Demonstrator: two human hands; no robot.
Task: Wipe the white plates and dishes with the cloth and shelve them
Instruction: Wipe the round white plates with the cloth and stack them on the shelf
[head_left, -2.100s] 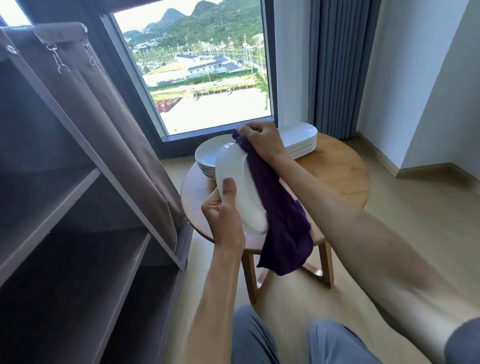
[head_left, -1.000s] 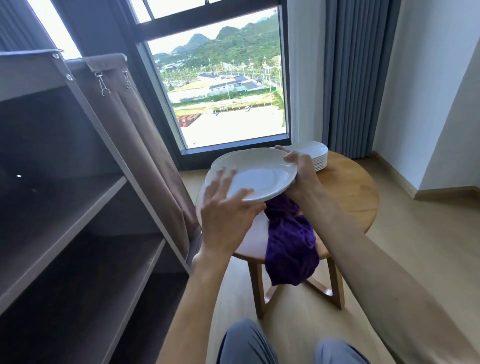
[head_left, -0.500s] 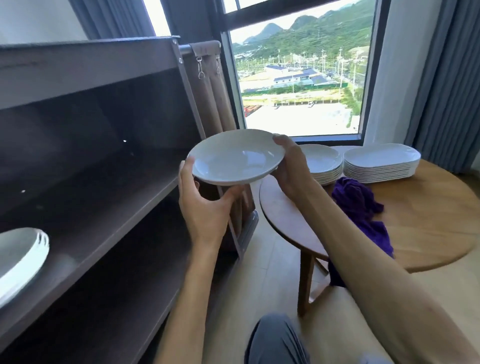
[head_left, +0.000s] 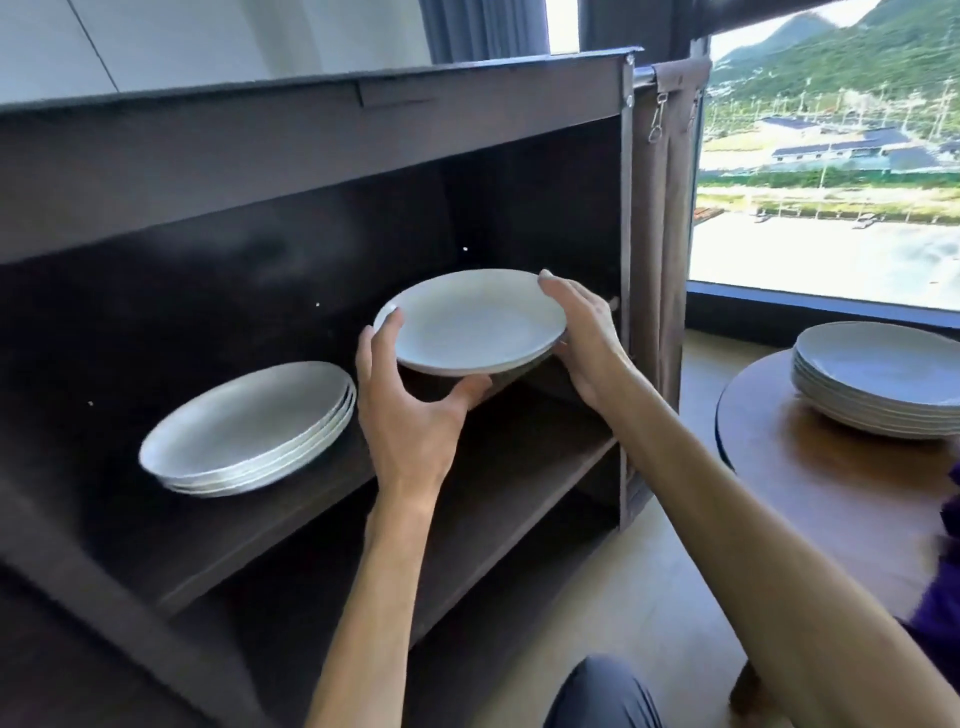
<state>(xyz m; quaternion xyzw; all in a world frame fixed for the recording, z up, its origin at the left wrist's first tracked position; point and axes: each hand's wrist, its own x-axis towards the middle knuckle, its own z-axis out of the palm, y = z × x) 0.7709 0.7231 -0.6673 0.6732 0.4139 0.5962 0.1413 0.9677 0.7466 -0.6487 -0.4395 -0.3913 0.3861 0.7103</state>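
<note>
From my head view, I held a white plate (head_left: 470, 322) level inside the dark shelf unit (head_left: 311, 135), my left hand (head_left: 410, 410) and right hand (head_left: 587, 338) each gripping its rim, beside the shelved plate stack (head_left: 244, 431); more plates (head_left: 878, 384) sat on the table (head_left: 810, 467)

A dark brown open-fronted shelf unit (head_left: 311, 171) fills the left and middle. On its upper shelf (head_left: 519, 457), toward the left, sits a stack of white round plates (head_left: 244, 431). To the right of that stack, above the same shelf, a single white round plate (head_left: 470, 322) is held between the left hand (head_left: 410, 415) at its near-left rim and the right hand (head_left: 582, 338) at its right rim. Right of the unit stands the round wooden worktop (head_left: 810, 483), carrying another stack of white round plates (head_left: 878, 384). A purple cloth (head_left: 940, 613) lies at the worktop's near right edge.
</note>
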